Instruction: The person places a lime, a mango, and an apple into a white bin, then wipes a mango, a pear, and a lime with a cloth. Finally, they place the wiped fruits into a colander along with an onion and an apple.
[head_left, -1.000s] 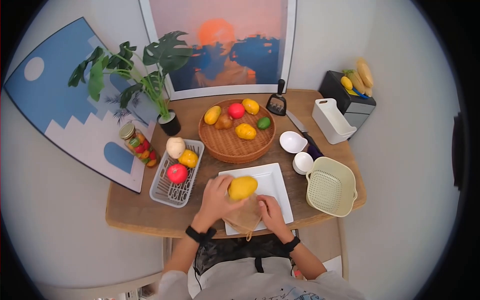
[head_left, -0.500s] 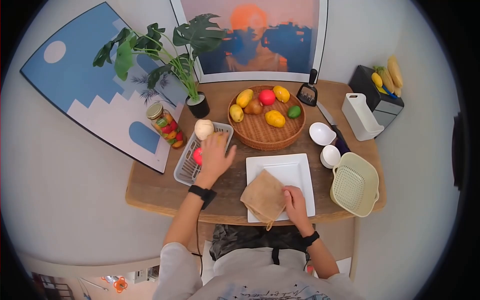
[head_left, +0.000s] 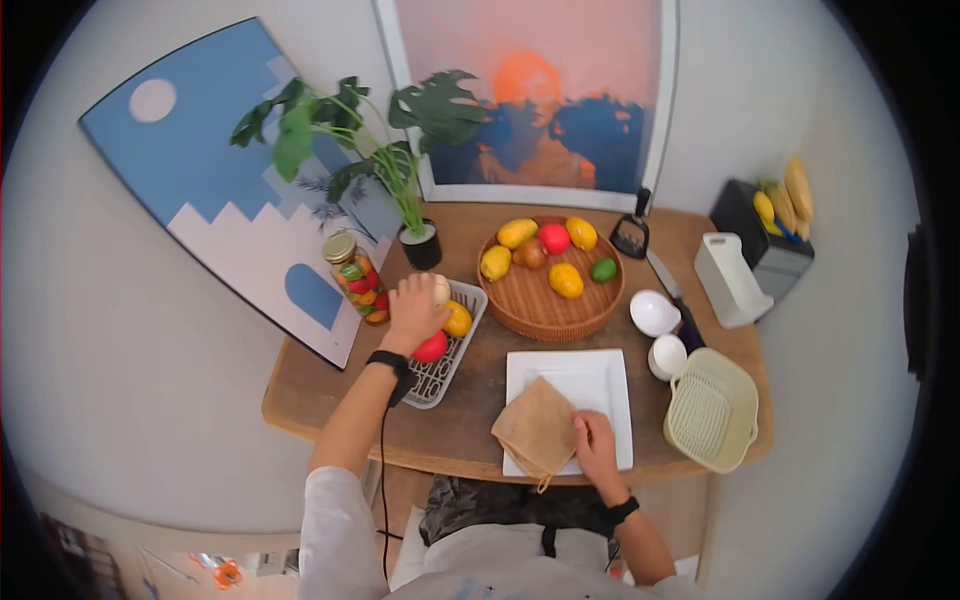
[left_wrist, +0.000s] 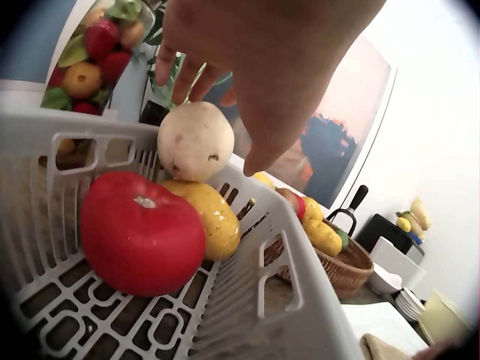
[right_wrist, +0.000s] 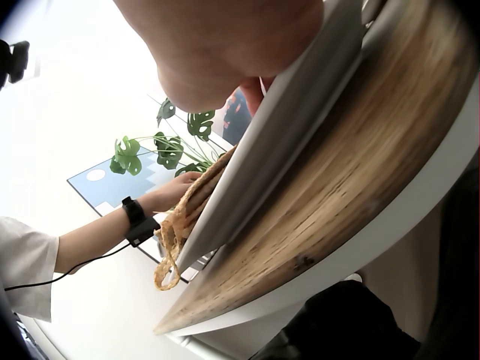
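My left hand point(head_left: 413, 312) reaches over the grey slotted basket point(left_wrist: 300, 300). Its fingers stretch over a round, cream-coloured turnip-like vegetable point(left_wrist: 196, 141), with the thumb apart at its right side. In the same basket lie a red tomato point(left_wrist: 142, 234) and a lumpy yellow fruit point(left_wrist: 214, 219). On a square white plate point(head_left: 590, 368) rests a folded brown cloth point(head_left: 537, 425) with a hanging loop. My right hand point(head_left: 597, 447) pinches the cloth's right edge; its fingertips are mostly hidden in the right wrist view.
Behind the plate stands a round wicker tray point(head_left: 545, 327) of fruit. A jar point(head_left: 355, 278) and potted plant point(head_left: 421, 247) flank the grey basket. Rightward are white bowls point(head_left: 655, 312), a knife point(head_left: 664, 274), a grater-like tool point(head_left: 631, 236), a pale green colander point(head_left: 712, 410) and a white bin point(head_left: 730, 280).
The yellow mango that my left hand held over the cloth now lies in the wicker tray. That hand has moved left to the grey basket and on to the cream vegetable. The right hand stays at the cloth.
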